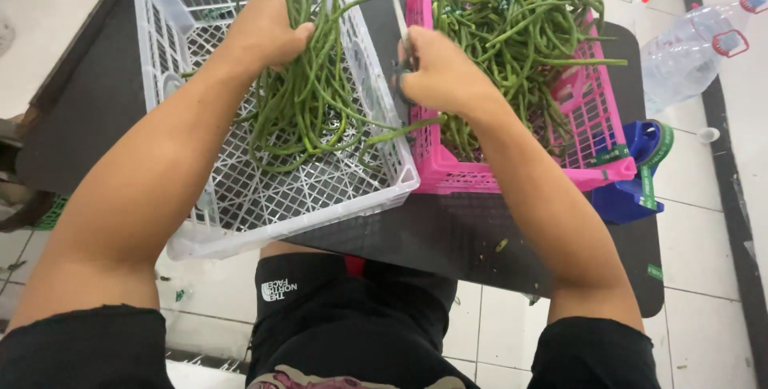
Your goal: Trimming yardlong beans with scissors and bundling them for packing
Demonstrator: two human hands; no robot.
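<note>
Over the dark counter [104, 93], the left hand [268, 33] has its grip closed around a bunch of long beans [308, 97] hanging lengthwise into the white crate [240, 205]. Just right, the right hand [440, 73] holds scissors [402, 37] at the pink crate [596, 129], blades pointing away, beside that bunch.

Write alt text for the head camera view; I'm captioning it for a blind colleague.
A person's left hand grips a bunch of long green beans over a white plastic crate, while the right hand holds scissors at the edge of a pink crate piled with more beans. Both crates sit on a dark table.
</note>
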